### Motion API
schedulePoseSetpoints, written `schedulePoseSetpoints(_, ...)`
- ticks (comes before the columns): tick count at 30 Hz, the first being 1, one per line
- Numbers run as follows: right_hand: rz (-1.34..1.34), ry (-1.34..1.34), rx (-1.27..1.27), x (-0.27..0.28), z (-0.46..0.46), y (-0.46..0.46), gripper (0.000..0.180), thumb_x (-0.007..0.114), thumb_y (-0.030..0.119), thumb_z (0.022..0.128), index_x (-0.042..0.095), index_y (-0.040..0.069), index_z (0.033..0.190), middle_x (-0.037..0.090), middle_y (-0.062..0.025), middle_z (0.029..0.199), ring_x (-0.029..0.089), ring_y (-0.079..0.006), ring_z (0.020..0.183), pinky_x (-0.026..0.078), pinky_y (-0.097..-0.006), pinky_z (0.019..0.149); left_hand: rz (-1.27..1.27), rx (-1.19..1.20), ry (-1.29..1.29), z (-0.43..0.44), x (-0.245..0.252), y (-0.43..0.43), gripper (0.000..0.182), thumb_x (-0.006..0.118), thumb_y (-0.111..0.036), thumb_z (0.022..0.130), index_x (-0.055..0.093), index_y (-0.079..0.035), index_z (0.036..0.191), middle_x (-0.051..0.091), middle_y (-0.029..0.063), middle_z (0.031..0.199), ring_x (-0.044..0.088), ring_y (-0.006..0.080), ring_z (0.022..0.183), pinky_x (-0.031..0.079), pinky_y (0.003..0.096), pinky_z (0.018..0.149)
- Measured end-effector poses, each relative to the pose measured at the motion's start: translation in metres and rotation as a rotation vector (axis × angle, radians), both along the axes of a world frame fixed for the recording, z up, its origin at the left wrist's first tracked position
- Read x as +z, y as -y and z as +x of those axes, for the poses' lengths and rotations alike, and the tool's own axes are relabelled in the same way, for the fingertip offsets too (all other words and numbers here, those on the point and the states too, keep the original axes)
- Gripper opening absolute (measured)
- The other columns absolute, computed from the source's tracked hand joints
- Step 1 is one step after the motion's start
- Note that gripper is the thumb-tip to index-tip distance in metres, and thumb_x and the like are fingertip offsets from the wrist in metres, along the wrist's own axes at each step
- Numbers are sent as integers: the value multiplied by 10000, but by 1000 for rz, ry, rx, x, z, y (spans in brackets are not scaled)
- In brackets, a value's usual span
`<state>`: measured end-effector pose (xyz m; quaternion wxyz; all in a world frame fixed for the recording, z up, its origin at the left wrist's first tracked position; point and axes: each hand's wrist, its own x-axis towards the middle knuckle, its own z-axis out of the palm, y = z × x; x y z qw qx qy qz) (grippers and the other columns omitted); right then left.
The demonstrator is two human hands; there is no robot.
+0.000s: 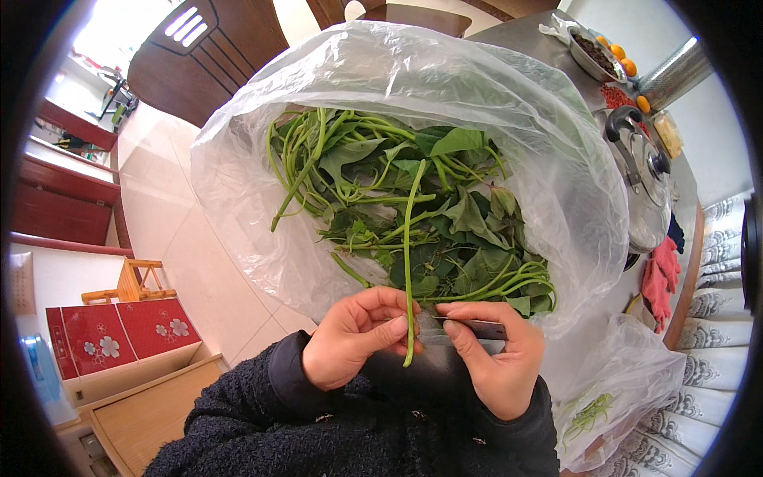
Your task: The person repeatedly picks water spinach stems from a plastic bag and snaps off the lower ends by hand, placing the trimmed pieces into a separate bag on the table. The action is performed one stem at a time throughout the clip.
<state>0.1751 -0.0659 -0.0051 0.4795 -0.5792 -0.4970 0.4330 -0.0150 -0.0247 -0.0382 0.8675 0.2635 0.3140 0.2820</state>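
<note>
My left hand (357, 337) pinches one long green leaf stem (408, 238) between thumb and fingers, close to its lower end. The stem stands nearly upright in the picture and bears no leaf. In my right hand (501, 358) is a small flat dark tool (486, 328), perhaps a knife; my fingers cover part of it. Its thin end points toward the stem, and I cannot tell whether they touch. Just beyond both hands, a heap of leafy green vines (465, 220) with long stalks lies in a wide-open clear plastic bag (417, 65).
At the right stand a lidded steel pot (647, 185) and a metal bowl (596, 56) of dark pieces beside oranges (620, 56). Pink gloves (661, 277) lie nearer. A second plastic bag (626, 381) holds green stems (590, 414). A wooden chair (208, 53) stands beyond the bag.
</note>
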Motion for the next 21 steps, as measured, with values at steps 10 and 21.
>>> schedulePoseSetpoints(10,-41,-366,13,3,9,-2,160,676,24,822,613,-14,964,668,-128,1049,633,-133,911,491,-262,810,-135,-98,229,0,-5,0,207,522,-107,946,504,-32,1138,581,65,1004,598,170,895,485,288,800)
schedulePoseSetpoints(21,15,-217,-195,-8,16,-9,126,662,42,843,590,-21,926,691,-94,883,625,-100,794,479,-223,733,-9,-159,76,3,4,3,183,546,-100,933,515,-21,1095,600,76,981,609,174,888,497,307,807)
